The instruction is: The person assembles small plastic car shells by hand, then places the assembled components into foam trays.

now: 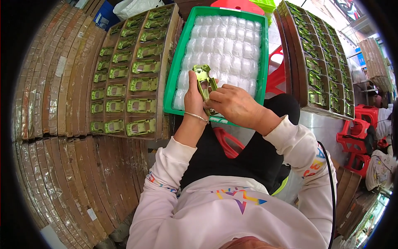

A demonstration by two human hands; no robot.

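Note:
A shiny green toy car body shell (202, 74) is held up over the near part of a green tray (170, 83). My left hand (194, 94) is closed round the shell's left side, its thumb along the edge. From the right, my right hand (236, 104) has its fingers bent onto the near end of the same shell, hiding part of it. Whether those fingers also hold some small piece cannot be seen. Rows of white, rounded, wrapped bundles (224, 43) fill the tray beneath.
To the left, a divided cardboard box (163, 120) holds rows of green car shells; a similar box (304, 89) stands right. Stacked cardboard trays (78, 174) line the far left. A red stool (226, 143) shows under the tray, and more red stools (358, 133) stand right.

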